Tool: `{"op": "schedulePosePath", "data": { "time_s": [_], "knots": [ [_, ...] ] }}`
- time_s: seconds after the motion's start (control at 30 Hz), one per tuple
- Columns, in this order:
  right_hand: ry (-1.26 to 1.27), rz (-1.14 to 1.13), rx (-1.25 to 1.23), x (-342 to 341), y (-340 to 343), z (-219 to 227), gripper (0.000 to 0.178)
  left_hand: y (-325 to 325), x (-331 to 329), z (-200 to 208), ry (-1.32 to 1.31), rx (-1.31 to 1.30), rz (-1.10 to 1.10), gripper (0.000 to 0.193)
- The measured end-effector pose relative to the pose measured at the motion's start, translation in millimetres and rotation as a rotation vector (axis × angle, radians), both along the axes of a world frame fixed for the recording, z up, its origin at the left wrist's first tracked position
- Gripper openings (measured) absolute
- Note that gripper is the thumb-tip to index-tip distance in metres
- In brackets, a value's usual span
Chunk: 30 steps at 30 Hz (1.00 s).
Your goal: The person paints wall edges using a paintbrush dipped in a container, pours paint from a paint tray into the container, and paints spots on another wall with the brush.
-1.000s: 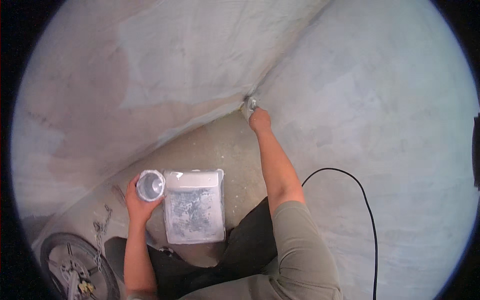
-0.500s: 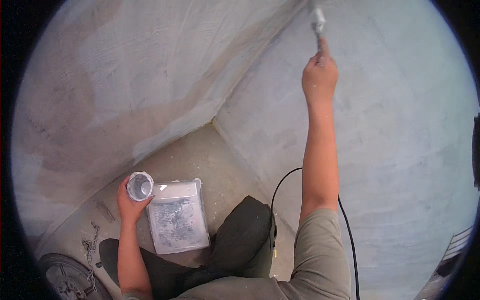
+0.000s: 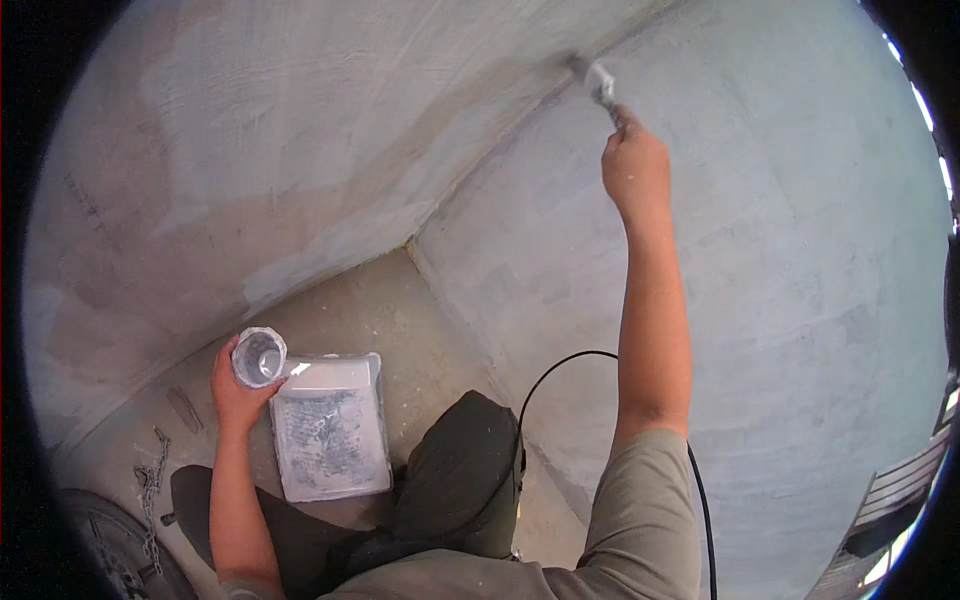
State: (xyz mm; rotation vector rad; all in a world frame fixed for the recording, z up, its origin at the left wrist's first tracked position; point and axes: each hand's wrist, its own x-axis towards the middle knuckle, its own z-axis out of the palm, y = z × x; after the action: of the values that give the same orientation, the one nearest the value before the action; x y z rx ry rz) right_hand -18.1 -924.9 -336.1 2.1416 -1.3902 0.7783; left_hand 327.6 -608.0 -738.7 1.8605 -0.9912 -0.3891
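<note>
Brush moved. A second ago your right hand [image 3: 637,172] had the paintbrush [image 3: 600,84] down where both walls meet the floor [image 3: 420,325]; half a second ago it was far up the corner seam [image 3: 465,190]. Now it's slightly lower than that peak, well above the floor. Meaning: work point is on the upper seam between left wall [image 3: 250,130] and right wall [image 3: 790,250]. Bristle end is blurred and looks to be at the seam; can't tell if it's pressing or how much paint is on it.

Right arm pose: reaching far forward, elbow nearly straight, wrist about in line with the forearm. Fingers closed round the handle, index laid along it toward the head. Firm hold, as far as I can judge.

Left hand [image 3: 238,395] hasn't changed its job: fingers and thumb wrapped round the clear plastic cup [image 3: 259,357], mouth up, rim crusted white. Left forearm comes up beside your leg, elbow bent. Cup is just beside the top left corner of the paint tray [image 3: 335,491].

Tray sits on the floor near your dark-trousered knee [image 3: 465,430], pale paint [image 3: 330,374] pooled at its far end, streaky over the rest.
</note>
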Motion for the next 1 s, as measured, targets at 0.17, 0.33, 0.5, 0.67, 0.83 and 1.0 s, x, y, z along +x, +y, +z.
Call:
{"op": "schedulePosePath", "data": {
  "time_s": [0.17, 0.33, 0.5, 0.67, 0.83, 1.0],
  "knots": [
    [-0.117, -0.148, 0.074, 4.0, -6.4, -49.5, 0.043, -0.3, -0.3, 2.5, -0.018, -0.054, 0.008, 0.099],
    [-0.165, -0.112, 0.306, -11.5, -25.7, -139.3, 0.045, 0.1, -3.3, 13.0, -0.018, -0.031, 0.023, 0.099],
    [-0.127, 0.006, 0.451, -47.8, -45.4, -147.7, 0.039, -0.1, -3.0, 13.7, -0.041, -0.043, 0.021, 0.099],
    [0.062, 0.032, 0.527, -45.3, -73.1, -126.9, 0.036, -2.2, 1.0, 7.1, -0.040, -0.034, 0.002, 0.097],
    [0.061, -0.148, 0.398, -3.7, -62.4, -83.4, 0.039, -3.5, 2.2, 8.0, -0.029, -0.007, 0.013, 0.095],
    [-0.123, -0.098, -0.025, -12.6, -13.7, -41.6, 0.041, -4.3, -0.8, 9.5, -0.031, -0.033, 0.008, 0.094]
  ]
}}
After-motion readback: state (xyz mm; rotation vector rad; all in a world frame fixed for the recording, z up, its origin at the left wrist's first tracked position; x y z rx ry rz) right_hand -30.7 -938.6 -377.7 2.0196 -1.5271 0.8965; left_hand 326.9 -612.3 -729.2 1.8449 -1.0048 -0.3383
